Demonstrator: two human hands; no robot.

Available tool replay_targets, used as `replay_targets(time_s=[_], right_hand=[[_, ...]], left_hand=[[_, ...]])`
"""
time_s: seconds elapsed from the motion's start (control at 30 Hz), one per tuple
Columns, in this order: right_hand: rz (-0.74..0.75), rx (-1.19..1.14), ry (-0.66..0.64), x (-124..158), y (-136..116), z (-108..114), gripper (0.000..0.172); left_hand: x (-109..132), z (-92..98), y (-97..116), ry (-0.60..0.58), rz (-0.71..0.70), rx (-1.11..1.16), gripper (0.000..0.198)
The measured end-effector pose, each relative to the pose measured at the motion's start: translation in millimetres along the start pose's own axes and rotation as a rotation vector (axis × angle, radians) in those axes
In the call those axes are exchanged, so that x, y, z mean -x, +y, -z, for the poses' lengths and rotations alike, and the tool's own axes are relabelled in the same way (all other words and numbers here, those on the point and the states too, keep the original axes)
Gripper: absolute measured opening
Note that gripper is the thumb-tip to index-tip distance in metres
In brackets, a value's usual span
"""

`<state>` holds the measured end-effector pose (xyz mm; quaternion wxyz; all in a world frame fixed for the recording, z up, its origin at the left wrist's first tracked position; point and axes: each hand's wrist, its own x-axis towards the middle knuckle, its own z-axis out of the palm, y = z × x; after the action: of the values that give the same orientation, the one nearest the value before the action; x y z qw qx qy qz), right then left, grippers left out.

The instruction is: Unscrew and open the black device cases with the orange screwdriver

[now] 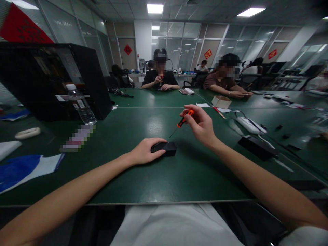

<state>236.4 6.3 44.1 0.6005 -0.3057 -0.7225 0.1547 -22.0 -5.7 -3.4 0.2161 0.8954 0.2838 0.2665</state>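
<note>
On the green table [138, 184] lies a small black box-shaped device [170, 149]. My left hand [146, 151] grips it from the left, thumb along the near side and fingers over the far side. Above and to the right of it, my right hand [201, 124] holds a screwdriver [185, 119] with an orange and black handle between thumb and fingers. Its thin shaft slants down to the left, and the tip is near the device's top right; I cannot tell whether it touches.
At left stand a black computer case [99, 78] and a water bottle [82, 106], with a blue and white cloth [23, 169] nearer. At right lie a white power strip [249, 125], a black box [257, 147] and an open carton [221, 102]. Two people sit across the table.
</note>
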Motion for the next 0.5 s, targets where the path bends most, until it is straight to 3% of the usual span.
replay_targets(time_s=[0.13, 0.5], right_hand=[[0.038, -0.009, 0.001, 4.9, -9.5, -2.5, 0.031], [-0.050, 0.019, -0.113, 5.1, -6.7, -4.2, 0.037]], left_hand=[[0.2, 0.3, 0.8, 0.007, 0.003, -0.002, 0.039], [0.9, -0.3, -0.3, -0.002, 0.003, -0.006, 0.039]])
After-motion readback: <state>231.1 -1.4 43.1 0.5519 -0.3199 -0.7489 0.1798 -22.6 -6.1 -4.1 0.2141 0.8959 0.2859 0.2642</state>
